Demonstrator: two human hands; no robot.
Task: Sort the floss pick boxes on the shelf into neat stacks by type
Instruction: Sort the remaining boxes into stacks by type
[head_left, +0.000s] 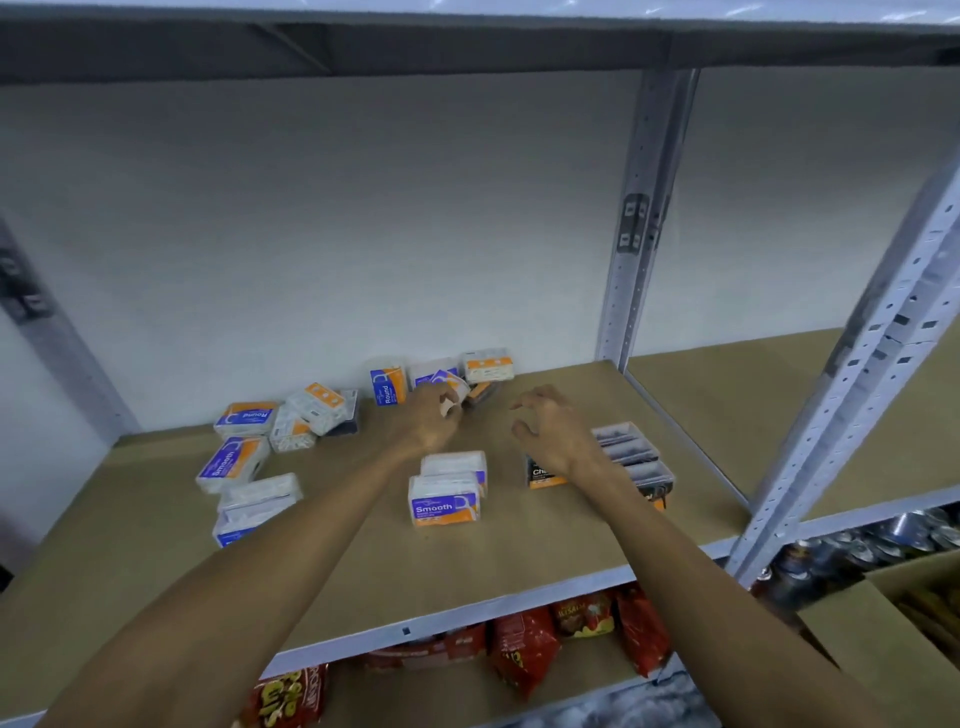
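Floss pick boxes lie scattered on the brown shelf board (363, 561). My left hand (428, 421) grips a purple-and-orange box (453, 387) near the back wall. My right hand (550, 431) hovers with its fingers spread and curved, holding nothing, just left of a row of dark charcoal boxes (631, 457). Two Smooth boxes (445, 493) sit between my forearms. An upright Round box (388, 385) and another box (488, 366) stand at the back. At the left lies a loose cluster: a Round box (247, 418), a Smooth box (231, 462) and several others.
A metal upright (641, 223) stands at the back right and another upright (852, 374) at the front right. A grey shelf hangs overhead. Red snack bags (524, 649) fill the shelf below. A cardboard carton (893, 639) is at the lower right.
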